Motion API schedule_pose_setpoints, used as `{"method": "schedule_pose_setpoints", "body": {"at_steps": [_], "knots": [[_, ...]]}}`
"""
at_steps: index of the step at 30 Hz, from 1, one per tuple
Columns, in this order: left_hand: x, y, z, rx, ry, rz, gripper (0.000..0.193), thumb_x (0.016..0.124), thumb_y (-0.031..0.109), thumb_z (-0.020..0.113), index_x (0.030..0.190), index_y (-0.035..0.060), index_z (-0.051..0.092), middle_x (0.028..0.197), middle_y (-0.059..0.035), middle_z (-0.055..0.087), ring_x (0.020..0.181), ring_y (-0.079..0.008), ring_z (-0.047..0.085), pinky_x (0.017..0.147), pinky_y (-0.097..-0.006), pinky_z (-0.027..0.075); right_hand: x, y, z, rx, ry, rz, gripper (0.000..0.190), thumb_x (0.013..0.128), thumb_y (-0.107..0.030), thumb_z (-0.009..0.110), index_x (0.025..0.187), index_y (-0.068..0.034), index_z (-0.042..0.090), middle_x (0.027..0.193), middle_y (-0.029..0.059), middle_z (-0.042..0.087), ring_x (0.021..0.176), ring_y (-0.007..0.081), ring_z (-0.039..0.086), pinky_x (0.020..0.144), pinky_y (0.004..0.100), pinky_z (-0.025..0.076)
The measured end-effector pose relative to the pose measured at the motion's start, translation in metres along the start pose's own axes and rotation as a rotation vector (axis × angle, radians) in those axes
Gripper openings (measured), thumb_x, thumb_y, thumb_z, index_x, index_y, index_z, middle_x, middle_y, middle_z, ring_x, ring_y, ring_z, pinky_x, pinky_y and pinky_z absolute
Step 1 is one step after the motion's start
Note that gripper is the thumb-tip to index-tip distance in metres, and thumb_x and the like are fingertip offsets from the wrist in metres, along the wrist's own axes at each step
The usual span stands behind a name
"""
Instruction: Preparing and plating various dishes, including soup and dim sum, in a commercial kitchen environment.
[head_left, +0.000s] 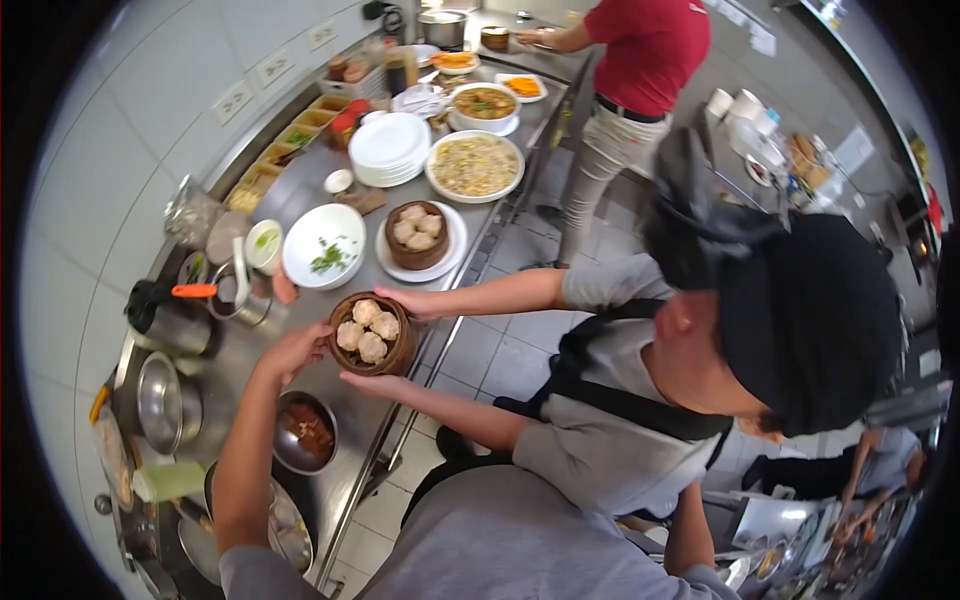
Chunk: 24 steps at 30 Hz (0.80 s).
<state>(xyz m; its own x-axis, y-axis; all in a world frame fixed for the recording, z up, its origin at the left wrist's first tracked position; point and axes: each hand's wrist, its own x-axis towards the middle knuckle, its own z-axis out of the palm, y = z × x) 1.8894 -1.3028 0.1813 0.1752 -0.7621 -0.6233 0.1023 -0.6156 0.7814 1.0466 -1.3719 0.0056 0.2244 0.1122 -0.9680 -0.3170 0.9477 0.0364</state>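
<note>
A round bamboo steamer (401, 337) with several dumplings (369, 330) is held above the table's front edge. My left hand (296, 351) has its fingertips on the steamer's left rim. A co-worker in a black cap supports the same steamer with both hands, one at its far side and one under its near side. My right forearm shows at the lower right; the hand is hidden behind the co-worker. A second bamboo steamer (418, 259) of dumplings rests on a white plate (458, 225). Beside it is a white bowl (304, 244) with chopped green herbs.
Stacked white plates (390, 142), a dish of fried rice (475, 166) and a soup bowl (484, 105) stand farther back. A metal bowl of brown sauce (306, 433) sits nearer me. An orange-handled utensil (194, 290) lies at left. Another person in red works at the far end.
</note>
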Motion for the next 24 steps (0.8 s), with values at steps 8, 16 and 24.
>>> {"method": "schedule_pose_setpoints", "body": {"at_steps": [8,16,24], "knots": [[-0.047,0.068,0.047,0.017,-0.124,0.188,0.055,0.097,0.022,0.046,0.145,0.0026,0.028,0.139,-0.0071,0.047,0.105,-0.0154,0.056,0.085,-0.0290,0.048,0.005,-0.010,0.053,-0.388,0.548,-0.438,0.029,0.091,-0.010,0.049,0.119,-0.005,0.054,0.079,0.0059,0.062,0.059,0.0153,0.059,0.056,0.0290,0.053],[-0.096,0.091,0.135,0.142,-0.388,0.269,0.045,0.093,0.005,0.046,0.137,0.0003,0.041,0.125,-0.0125,0.057,0.100,-0.0204,0.062,0.085,-0.0314,0.049,-0.005,-0.013,0.023,-0.461,0.422,-0.389,0.046,0.088,-0.015,0.062,0.133,-0.016,0.052,0.070,0.0011,0.061,0.049,0.0096,0.048,0.041,0.0263,0.039],[-0.106,0.088,0.214,0.314,-0.350,0.240,0.012,0.097,0.008,0.047,0.087,0.0018,0.049,0.115,-0.0177,0.062,0.094,-0.0216,0.064,0.082,-0.0322,0.050,-0.003,-0.007,0.027,-0.625,0.703,-0.680,0.035,0.079,-0.038,0.059,0.079,-0.004,0.067,0.066,0.0112,0.063,0.052,0.0202,0.059,0.052,0.0351,0.050]]}}
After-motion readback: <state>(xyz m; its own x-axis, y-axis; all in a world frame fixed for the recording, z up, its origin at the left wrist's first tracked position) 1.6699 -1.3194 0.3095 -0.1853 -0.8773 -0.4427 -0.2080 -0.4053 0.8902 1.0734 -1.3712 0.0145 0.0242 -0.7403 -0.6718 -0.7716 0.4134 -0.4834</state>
